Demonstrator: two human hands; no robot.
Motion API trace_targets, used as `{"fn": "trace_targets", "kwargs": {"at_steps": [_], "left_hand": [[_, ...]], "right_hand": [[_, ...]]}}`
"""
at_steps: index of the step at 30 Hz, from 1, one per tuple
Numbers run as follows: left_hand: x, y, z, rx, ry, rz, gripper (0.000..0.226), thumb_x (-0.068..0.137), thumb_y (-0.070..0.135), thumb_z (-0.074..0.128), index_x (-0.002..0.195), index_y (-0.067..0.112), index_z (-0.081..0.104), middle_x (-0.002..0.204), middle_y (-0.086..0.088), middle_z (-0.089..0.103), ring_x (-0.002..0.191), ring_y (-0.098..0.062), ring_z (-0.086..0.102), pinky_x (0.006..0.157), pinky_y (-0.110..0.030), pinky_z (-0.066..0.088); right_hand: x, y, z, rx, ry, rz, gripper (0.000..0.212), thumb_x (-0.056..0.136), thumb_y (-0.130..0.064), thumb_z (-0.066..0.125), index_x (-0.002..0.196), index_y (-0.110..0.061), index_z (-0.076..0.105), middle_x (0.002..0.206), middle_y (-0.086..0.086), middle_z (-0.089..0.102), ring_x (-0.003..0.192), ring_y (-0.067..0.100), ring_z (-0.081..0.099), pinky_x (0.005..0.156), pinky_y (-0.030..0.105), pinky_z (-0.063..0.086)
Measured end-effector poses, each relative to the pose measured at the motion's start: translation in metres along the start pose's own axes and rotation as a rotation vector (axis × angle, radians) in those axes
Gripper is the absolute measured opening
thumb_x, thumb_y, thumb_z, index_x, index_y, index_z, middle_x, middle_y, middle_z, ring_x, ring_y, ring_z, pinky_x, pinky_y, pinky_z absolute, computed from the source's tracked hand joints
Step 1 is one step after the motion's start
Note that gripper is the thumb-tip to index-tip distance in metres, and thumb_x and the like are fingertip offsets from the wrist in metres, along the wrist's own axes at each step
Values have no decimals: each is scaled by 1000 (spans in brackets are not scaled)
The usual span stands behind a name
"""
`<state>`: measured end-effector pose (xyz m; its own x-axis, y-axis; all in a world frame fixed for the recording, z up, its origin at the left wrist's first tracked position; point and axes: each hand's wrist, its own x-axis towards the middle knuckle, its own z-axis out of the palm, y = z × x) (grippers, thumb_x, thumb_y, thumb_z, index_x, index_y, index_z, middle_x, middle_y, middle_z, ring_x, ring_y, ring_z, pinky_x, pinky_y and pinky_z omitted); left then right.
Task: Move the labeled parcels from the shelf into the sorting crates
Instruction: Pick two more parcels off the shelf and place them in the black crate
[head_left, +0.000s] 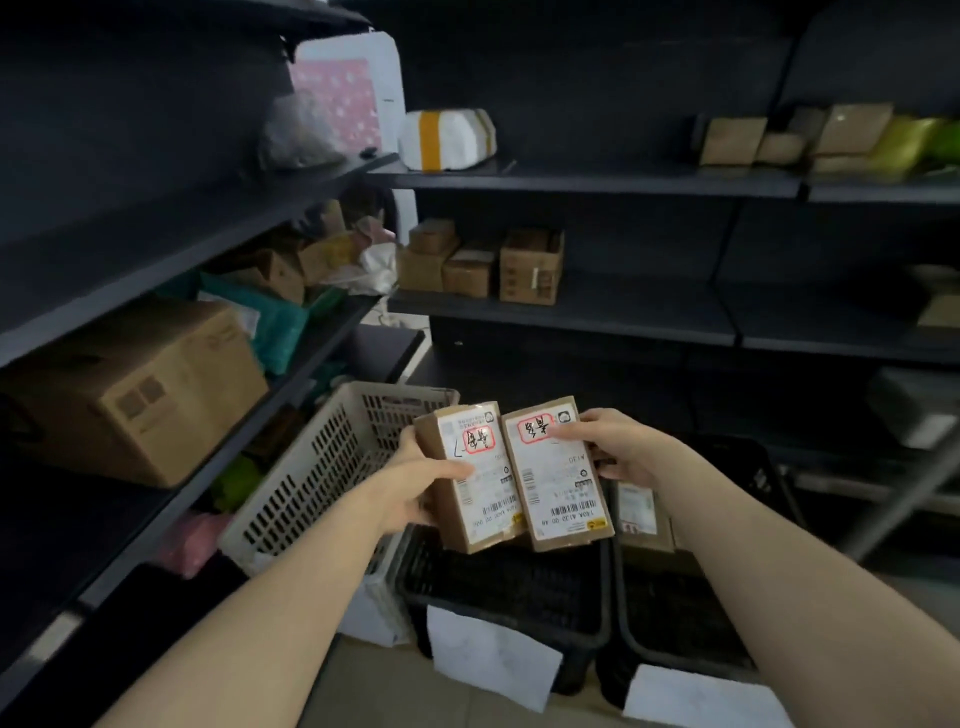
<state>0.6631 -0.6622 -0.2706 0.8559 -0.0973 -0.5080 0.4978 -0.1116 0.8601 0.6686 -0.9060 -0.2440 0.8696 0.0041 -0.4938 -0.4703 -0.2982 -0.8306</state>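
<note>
I hold two small brown cardboard parcels side by side, each with a white shipping label and a red-framed handwritten mark. My left hand (415, 480) grips the left parcel (475, 480) by its left edge. My right hand (615, 447) grips the right parcel (558, 475) by its right edge, thumb on the label. Both parcels hang above two black sorting crates on the floor: the left black crate (511, 587) and the right black crate (680, 608), each with a white paper tag on its front. Another labeled parcel (641, 512) lies in the right crate.
A white perforated basket (317, 467) leans tilted against the left shelf, beside the black crates. Dark shelving (582, 179) holds several brown boxes, a white wrapped package (447, 137) and a large carton (140, 389) on the left shelf.
</note>
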Motion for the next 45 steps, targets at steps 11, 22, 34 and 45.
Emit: {"fn": "trace_targets", "kwargs": {"at_steps": [11,22,34,45], "left_hand": [[128,8,22,169,-72,-69,63,79,20,72,126,29,32,113,-6,59,100,-24,58,89,-49,51],[240,0,23,289,-203,-149,81,79,-2,66,136,38,25,102,1,53,87,-19,55,57,-36,51],[277,-11,149,207,-122,-67,62,79,22,74,123,20,30,115,-11,57,100,-25,60,77,-40,55],[253,-78,334,104,-279,-348,82,80,-1,66,142,39,30,118,-3,57,110,-32,54,98,-50,43]], "right_hand": [[90,16,-26,60,63,103,92,80,-17,77,147,-45,20,116,6,66,108,26,62,102,53,44],[178,51,-33,29,359,322,37,83,-14,70,109,-13,43,102,13,68,83,21,65,64,31,55],[160,154,-136,609,924,323,79,55,-55,79,112,-4,61,116,16,64,102,34,62,63,37,53],[128,285,-227,607,682,650,96,79,-15,73,147,-45,11,128,5,45,116,37,51,88,56,49]]}}
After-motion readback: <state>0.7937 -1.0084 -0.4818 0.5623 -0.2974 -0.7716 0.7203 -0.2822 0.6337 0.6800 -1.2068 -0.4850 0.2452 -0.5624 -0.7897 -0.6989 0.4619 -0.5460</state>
